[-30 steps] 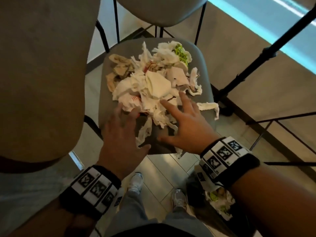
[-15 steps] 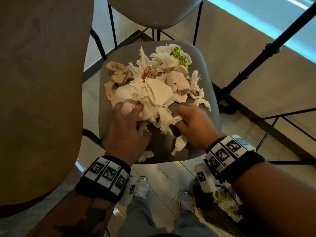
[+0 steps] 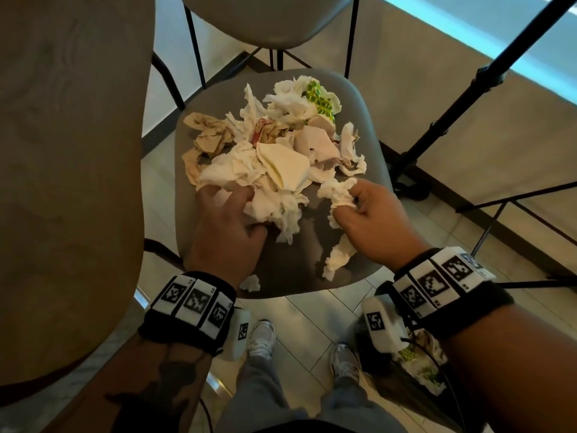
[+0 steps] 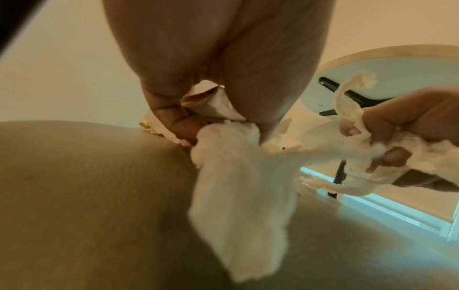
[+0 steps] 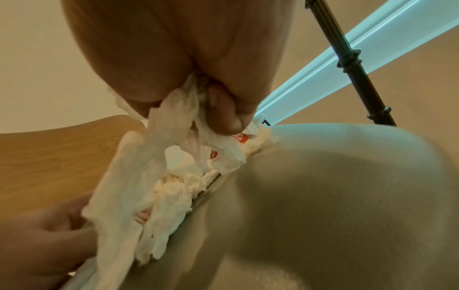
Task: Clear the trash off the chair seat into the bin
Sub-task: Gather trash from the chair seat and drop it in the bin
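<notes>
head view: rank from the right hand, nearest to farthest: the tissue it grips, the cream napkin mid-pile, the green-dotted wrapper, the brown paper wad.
From the right hand:
1. Tissue, gripped in its fingers, near the seat's right edge.
2. Cream napkin, mid-pile, up and left of the hand.
3. and 4. Green-dotted wrapper at the seat's far end and brown paper wad at the pile's left edge: too close to call.

Black wristbands [image 3: 187, 310] with white marker tiles, forearm tattoo [image 3: 156, 392], grey trousers [image 3: 259, 395], pale sneakers [image 3: 261, 339].
</notes>
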Demonstrator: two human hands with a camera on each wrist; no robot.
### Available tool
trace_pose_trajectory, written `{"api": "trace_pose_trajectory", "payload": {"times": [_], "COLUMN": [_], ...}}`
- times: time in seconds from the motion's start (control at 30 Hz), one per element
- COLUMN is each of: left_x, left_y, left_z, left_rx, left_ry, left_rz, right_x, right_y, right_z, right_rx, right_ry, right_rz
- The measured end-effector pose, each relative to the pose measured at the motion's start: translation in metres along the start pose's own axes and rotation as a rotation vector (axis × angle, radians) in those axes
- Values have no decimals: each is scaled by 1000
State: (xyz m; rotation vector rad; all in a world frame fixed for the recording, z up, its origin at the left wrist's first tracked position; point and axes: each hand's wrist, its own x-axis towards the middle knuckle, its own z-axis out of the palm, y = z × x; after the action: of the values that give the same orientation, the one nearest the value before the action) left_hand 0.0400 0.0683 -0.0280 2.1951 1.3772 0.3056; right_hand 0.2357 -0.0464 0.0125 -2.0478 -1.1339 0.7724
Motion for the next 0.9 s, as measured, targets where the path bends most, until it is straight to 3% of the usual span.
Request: {"api": "trace_pose_trajectory", "payload": {"times": [0.27,0.53,0.7,0.9], "left_x": [-36,-69,-91,-123], "left_y": [6,52,113,180], "left_z": [-28,-42,3,140], "left_rx": [-157,-314,-479,-511], "left_ry": [31,7,-226,-683], "left_rz": [111,298,420,402], "right_x": [-10,-53,-117,-213], "right_y": [3,29,85,208], "right_z": [-13,-44,-77,-97], "right_rx": [-44,-11,57,140], "right_ry": [78,163,266,416], "right_rz": [-51,53,221,635]}}
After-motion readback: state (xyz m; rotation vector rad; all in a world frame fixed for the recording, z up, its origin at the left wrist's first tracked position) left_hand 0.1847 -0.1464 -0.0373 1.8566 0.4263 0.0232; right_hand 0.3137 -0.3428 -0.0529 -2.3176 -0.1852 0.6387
